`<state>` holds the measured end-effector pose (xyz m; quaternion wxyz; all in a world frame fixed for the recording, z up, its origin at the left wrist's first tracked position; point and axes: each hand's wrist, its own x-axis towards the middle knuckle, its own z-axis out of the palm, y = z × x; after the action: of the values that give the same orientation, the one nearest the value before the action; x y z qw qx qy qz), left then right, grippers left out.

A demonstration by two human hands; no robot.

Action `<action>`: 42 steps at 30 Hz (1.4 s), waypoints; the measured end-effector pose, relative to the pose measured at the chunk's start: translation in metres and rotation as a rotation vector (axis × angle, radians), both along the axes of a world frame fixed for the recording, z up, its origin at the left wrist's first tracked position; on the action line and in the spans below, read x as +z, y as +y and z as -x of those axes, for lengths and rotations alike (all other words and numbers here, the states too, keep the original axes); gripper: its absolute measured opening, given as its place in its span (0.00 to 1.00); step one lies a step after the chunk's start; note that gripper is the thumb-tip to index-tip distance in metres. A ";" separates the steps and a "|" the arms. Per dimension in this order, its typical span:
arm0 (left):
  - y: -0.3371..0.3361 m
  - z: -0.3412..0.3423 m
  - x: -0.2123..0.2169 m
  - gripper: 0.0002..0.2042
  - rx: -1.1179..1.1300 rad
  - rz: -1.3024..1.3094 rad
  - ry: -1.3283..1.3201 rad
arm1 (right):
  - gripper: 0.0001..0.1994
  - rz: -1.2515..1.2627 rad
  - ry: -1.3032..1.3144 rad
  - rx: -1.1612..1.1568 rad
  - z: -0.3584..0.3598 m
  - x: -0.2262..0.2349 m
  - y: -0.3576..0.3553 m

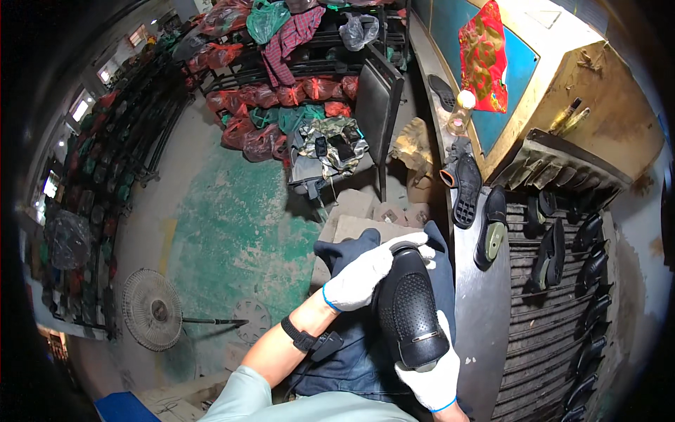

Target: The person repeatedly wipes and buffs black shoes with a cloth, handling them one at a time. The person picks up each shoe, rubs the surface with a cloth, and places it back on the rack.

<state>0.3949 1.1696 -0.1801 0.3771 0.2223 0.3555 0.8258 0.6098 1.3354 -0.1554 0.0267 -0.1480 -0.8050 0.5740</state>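
Observation:
A black shoe with a perforated top and a small metal strip lies lengthwise over my lap. My left hand, in a white glove with a blue cuff, is closed around its far end, with the fingers curled over the tip. Around the near end, my right hand, gloved the same way, has its fingers wrapped; part of them is hidden beneath the shoe. To the right, on the metal ledge, rest a black sole and a black shoe with a greenish insole.
A slatted rack with several black shoes stands at the right. Ahead is a chair with a camouflage garment on its seat. A fan stands at the left. Red bags fill shelves behind. A bottle stands on the ledge.

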 end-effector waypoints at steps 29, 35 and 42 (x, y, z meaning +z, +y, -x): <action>-0.001 0.019 0.010 0.48 0.236 0.347 0.136 | 0.55 0.024 -0.015 -0.012 0.043 0.002 -0.009; 0.007 0.012 0.022 0.38 0.407 0.457 0.234 | 0.56 0.003 0.041 -0.010 0.043 -0.015 -0.006; 0.000 0.006 0.015 0.33 0.471 0.445 0.185 | 0.56 -0.039 0.095 -0.005 0.044 -0.015 -0.015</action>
<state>0.3888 1.1700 -0.1649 0.1815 0.1204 0.6013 0.7688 0.5653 1.3202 -0.1704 0.0690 -0.1220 -0.8136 0.5643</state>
